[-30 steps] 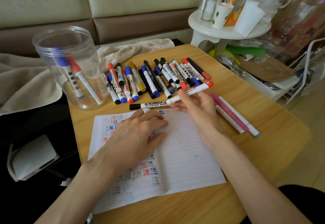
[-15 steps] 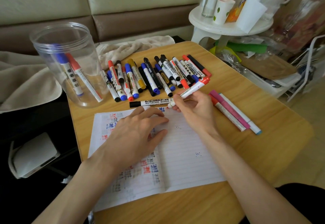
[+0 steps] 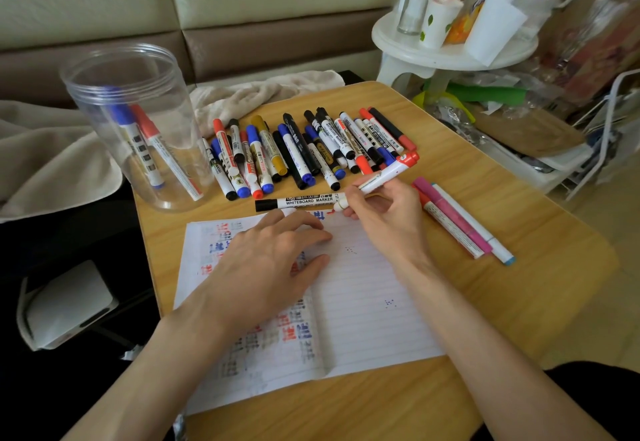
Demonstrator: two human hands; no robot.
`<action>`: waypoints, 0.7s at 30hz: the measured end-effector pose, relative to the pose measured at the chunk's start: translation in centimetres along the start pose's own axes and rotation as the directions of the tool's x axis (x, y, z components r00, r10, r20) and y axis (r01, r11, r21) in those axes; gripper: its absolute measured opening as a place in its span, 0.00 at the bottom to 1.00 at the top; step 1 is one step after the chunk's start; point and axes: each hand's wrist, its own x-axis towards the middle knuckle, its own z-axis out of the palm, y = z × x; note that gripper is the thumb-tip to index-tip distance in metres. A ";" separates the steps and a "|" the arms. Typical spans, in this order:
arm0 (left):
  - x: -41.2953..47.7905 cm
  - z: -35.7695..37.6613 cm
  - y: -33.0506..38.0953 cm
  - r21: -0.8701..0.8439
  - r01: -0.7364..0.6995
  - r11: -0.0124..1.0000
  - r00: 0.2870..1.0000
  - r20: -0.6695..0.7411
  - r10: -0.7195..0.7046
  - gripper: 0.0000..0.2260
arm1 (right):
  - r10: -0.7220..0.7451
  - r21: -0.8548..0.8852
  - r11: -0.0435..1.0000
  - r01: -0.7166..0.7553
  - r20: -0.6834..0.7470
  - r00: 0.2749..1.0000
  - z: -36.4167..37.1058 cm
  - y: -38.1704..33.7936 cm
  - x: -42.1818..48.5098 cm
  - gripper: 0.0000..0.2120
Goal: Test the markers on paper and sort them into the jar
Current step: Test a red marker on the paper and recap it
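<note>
– Now that our right hand (image 3: 384,219) has come down from over the pile (image 3: 304,149) to the top edge of the paper (image 3: 363,302), are we actually testing this one yet? A second back we had the red marker (image 3: 384,174) lying nearly flat above the black marker (image 3: 301,201).

– Pretty much, yeah. We've tipped it steeper, and its nib end now sits right at the paper's top edge, just beside the black marker's tail. Our thumb and fingers are curled round the barrel in a writing pinch, with the red end pointing up and away toward the pile. It's too small to tell if the nib is touching the sheet, tbh.

– And the left hand (image 3: 270,260)?

– It hasn't budged. It's lying flat with straight fingers, pressing the paper down on the table (image 3: 519,267) and holding nothing.

– So nothing new in the jar (image 3: 138,77)?

– Nope. It stands at the far left corner, well apart from both hands, with the same two markers (image 3: 166,160) leaning inside. Our guess is we're at the scribble step for the red one, and it only goes in the jar once it leaves a mark. With the whole pile still lying out there, we reckon it's early days.
</note>
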 end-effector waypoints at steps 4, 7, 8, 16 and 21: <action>0.1 -0.1 0.1 -0.001 0.002 1.000 1.000 0.007 -0.002 0.22 | -0.001 0.001 1.000 0.001 0.035 0.999 0.2 0.0 -0.1 0.02; 0.1 0.0 0.0 -0.004 0.004 1.000 1.000 0.005 -0.004 0.22 | -0.012 -0.033 0.999 0.013 0.040 0.999 0.4 0.1 -0.1 0.02; 0.0 0.1 0.0 -0.005 0.005 1.000 1.000 0.004 -0.005 0.22 | -0.011 -0.048 0.999 0.012 0.026 1.000 0.4 0.1 0.0 0.03; 0.1 0.0 0.0 -0.003 0.008 1.000 1.000 0.008 -0.008 0.21 | 0.006 -0.025 1.000 -0.006 0.002 1.000 0.2 -0.1 -0.1 0.03; 0.0 0.0 0.1 -0.009 0.011 1.000 1.000 0.004 -0.011 0.21 | 0.001 -0.011 1.000 0.000 0.044 0.999 0.4 -0.3 -0.3 0.03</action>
